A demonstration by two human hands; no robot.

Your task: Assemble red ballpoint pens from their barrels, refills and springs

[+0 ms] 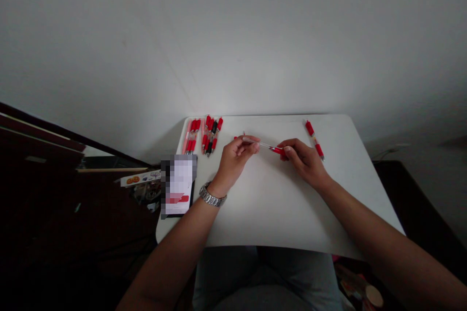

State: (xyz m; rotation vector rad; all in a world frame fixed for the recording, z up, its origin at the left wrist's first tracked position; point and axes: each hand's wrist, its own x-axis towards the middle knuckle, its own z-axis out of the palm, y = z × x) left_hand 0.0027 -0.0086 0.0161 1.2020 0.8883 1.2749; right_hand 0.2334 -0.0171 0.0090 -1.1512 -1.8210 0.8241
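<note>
Above the middle of the white table, my left hand point(237, 154) pinches a clear plastic pen tube point(251, 141) between thumb and fingers. My right hand point(302, 159) is closed on a red pen part point(278, 151), its dark end facing left. A thin pale stem point(264, 145) runs between the two pieces in one line; whether they are joined I cannot tell. Behind my left hand a small red piece point(235, 138) shows, mostly hidden. To the right of my right hand lies a red pen point(314, 140) with a clear middle.
At the table's point(262, 209) back left lie a group of red pens point(191, 137) and a second group of red and black pens point(211, 136). A phone point(179, 187) with a lit, blurred screen sits at the left edge. A wall point(255, 58) rises behind.
</note>
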